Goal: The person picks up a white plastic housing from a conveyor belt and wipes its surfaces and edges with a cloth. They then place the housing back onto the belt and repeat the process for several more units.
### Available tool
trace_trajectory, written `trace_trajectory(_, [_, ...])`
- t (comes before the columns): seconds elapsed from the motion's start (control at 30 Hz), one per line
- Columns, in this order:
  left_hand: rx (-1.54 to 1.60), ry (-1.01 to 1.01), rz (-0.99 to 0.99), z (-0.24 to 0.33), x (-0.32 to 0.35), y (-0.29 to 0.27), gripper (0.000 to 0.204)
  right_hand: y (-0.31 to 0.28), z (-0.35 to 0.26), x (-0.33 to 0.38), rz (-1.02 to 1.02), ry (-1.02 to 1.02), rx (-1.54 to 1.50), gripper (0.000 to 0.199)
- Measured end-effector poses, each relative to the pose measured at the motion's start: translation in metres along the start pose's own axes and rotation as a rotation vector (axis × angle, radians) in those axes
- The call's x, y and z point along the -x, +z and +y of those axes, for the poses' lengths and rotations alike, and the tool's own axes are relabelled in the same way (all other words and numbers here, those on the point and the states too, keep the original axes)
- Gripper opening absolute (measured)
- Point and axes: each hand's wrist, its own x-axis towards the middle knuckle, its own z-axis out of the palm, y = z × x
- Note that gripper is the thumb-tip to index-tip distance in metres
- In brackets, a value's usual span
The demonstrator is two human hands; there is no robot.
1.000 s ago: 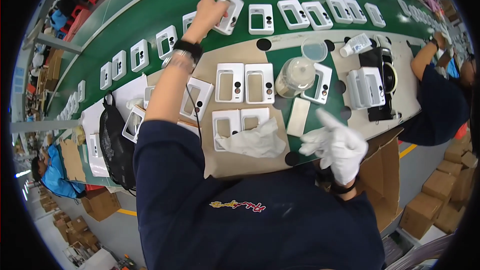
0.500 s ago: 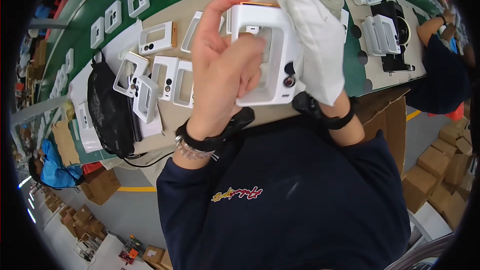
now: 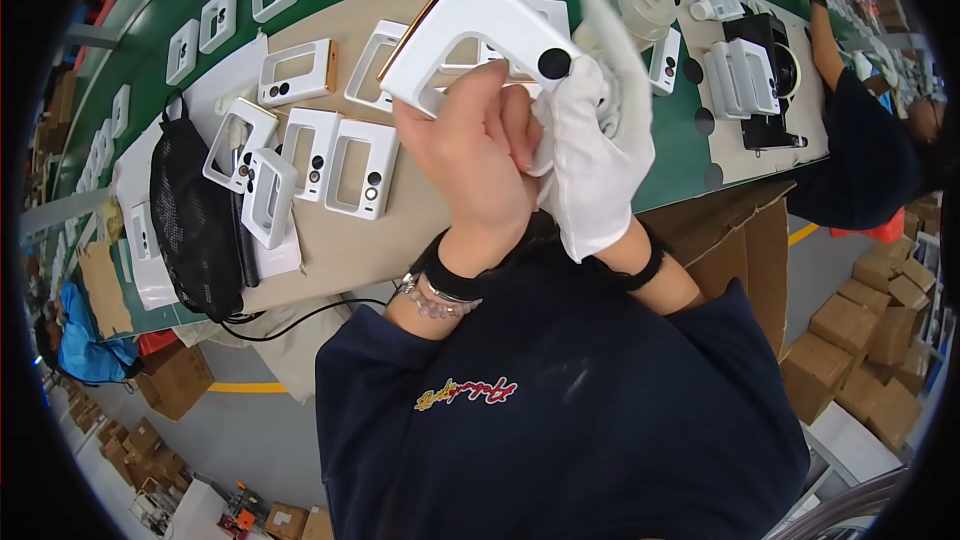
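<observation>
A white plastic frame (image 3: 480, 15) with a large rectangular opening is raised over the table, tilted. A gold-coloured strip runs along its upper left edge and a black round dot sits near its right corner. My bare left hand (image 3: 470, 155) has its fingers curled into the opening, around the frame's lower side. My right hand (image 3: 600, 145), in a white glove, grips the right corner by the dot; part of the glove is blurred and some of its fingers are hidden. Similar white frames, one (image 3: 361, 170) among several, lie on the table to the left.
A black mesh pouch (image 3: 195, 210) lies at the table's left. Clear tape rolls (image 3: 645, 12) and a white bottle (image 3: 717, 6) are at the back right, near a stack of frames (image 3: 742, 80). Below the right edge is an open cardboard box (image 3: 745, 250). Another person (image 3: 860, 150) works at far right.
The frame has turned, its gold edge swinging to the upper left. My gloved hand has come down from along its right side to the corner. My left hand has dropped lower, moving right.
</observation>
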Motion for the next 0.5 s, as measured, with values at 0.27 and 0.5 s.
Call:
trace_trajectory(0.27, [-0.153,0.251,-0.169,-0.016,-0.004,-0.010,0.022,0.005,-0.004,-0.010,0.179,0.435,-0.379,0.049])
trace_trajectory(0.5, [-0.487,0.699,-0.219,-0.032,-0.014,-0.021,0.030,-0.014,0.028,-0.002,0.086,0.797,-0.928,0.051])
